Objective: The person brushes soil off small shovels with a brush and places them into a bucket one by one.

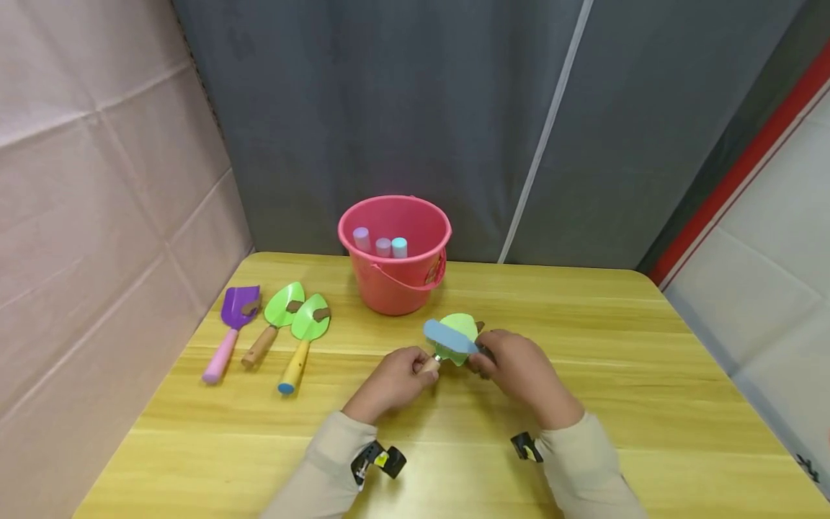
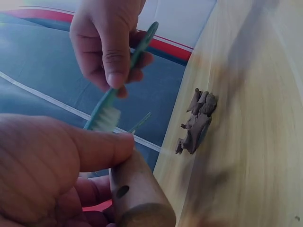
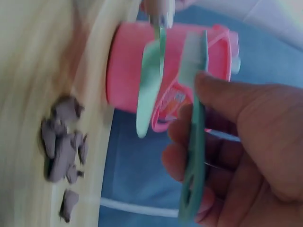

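My left hand (image 1: 392, 378) grips the wooden handle (image 2: 142, 194) of a small trowel, and its green blade (image 3: 150, 80) points away from me above the table. In my right hand (image 1: 525, 371) is a blue-green brush (image 3: 198, 156) with white bristles, pinched between thumb and fingers. The brush lies across the blade in the head view; the right wrist view shows its bristles beside the blade, and whether they touch I cannot tell. Several brown, clay-like lumps (image 3: 61, 151) lie on the table beyond the trowel, mostly hidden by it in the head view.
A pink bucket (image 1: 389, 288) stands at the back, with purple and blue handle ends (image 1: 361, 239) showing inside. To the left lie a purple shovel (image 1: 238, 303), a brown-handled green trowel (image 1: 282, 303) and a yellow-handled one (image 1: 308, 328), brown lumps on their blades. A grey curtain (image 1: 389, 108) hangs behind.
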### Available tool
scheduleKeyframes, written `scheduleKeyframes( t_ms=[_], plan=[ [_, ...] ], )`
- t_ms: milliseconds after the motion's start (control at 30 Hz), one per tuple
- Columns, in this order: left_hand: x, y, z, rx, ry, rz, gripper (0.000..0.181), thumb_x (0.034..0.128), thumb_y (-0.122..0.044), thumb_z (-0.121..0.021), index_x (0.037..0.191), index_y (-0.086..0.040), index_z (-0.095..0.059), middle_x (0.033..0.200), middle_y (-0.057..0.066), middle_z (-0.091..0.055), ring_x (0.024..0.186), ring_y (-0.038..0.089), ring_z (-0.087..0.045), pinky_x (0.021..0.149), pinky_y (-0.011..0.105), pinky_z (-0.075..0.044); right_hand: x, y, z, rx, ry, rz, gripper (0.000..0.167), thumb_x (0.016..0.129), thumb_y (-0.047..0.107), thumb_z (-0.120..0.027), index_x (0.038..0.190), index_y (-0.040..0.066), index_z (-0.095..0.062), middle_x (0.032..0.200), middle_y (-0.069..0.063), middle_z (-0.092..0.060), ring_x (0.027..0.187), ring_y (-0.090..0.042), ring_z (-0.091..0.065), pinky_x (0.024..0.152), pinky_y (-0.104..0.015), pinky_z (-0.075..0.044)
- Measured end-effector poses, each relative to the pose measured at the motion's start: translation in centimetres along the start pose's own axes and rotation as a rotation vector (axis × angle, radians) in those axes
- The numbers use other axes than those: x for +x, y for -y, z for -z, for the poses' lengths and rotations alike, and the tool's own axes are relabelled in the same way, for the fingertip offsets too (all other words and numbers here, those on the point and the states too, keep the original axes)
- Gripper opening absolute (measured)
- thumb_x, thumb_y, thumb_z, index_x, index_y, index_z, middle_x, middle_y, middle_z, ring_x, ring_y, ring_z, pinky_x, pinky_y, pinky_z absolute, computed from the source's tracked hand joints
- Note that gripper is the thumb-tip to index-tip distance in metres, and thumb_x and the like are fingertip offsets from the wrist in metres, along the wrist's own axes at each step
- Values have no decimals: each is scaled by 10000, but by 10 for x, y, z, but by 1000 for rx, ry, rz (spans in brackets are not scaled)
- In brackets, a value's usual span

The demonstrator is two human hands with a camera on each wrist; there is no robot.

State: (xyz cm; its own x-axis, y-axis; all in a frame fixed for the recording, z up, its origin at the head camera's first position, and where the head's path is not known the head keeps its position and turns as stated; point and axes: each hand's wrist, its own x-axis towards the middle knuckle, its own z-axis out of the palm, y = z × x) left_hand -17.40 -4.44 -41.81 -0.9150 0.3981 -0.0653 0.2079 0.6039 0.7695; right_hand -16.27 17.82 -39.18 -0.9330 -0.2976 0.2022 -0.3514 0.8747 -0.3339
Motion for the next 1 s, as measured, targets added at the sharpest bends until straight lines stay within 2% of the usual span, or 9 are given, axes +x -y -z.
scheduleKeyframes(
  t_ms=[67,133,367,500,600,800,900,1000],
  plan=[
    [0,0,-1,-2,3,-2,151,940,-203,-682,979,-64,-641,828,14,-567,732,173,-515,663,336,-443,0,5,-3,3,27,2,122,901,192,-743,857,134,-646,725,63,-540,633,-114,-468,602,-316,-432],
    [0,0,-1,-2,2,-7,151,940,-203,-683,978,-62,-642,825,13,-566,733,170,-515,665,333,-441,0,4,-6,-2,22,-25,124,899,197,-746,861,130,-649,726,56,-543,638,-126,-464,602,-319,-428],
    [-1,0,-1,-6,7,14,159,936,-197,-690,996,-55,-651,841,20,-572,734,168,-517,667,332,-447,1,-24,-13,2,-94,-135,129,915,181,-725,885,76,-656,730,-10,-585,609,-172,-482,546,-341,-408],
    [-2,0,-1,-14,12,9,163,935,-191,-693,1005,-50,-655,846,24,-577,736,169,-521,664,332,-452,0,-31,-14,-13,-142,-172,137,918,181,-723,896,59,-664,726,-26,-595,593,-179,-479,521,-341,-395],
    [-3,0,-1,-14,8,11,162,934,-196,-693,1004,-55,-655,846,19,-577,741,166,-521,672,331,-450,-2,-24,-13,3,-142,-127,136,925,183,-715,885,70,-653,722,-11,-573,595,-166,-468,537,-336,-399],
    [-1,0,-2,-2,4,-1,148,935,-208,-688,973,-70,-649,828,8,-573,739,162,-519,675,327,-444,-7,-2,-14,31,-68,64,108,898,186,-748,907,112,-669,771,59,-583,644,-103,-482,607,-310,-445],
    [-1,0,-2,0,5,-10,152,933,-203,-688,976,-62,-651,835,10,-575,746,164,-521,682,333,-447,-7,-1,-16,18,-61,68,119,887,192,-759,887,127,-659,744,74,-564,637,-106,-468,603,-308,-436],
    [-3,0,-2,-2,11,-2,164,935,-201,-688,996,-52,-656,855,13,-576,765,167,-523,698,341,-450,-6,-9,-17,21,-71,11,121,901,191,-745,879,121,-648,730,52,-559,628,-125,-469,594,-323,-430]
  ],
)
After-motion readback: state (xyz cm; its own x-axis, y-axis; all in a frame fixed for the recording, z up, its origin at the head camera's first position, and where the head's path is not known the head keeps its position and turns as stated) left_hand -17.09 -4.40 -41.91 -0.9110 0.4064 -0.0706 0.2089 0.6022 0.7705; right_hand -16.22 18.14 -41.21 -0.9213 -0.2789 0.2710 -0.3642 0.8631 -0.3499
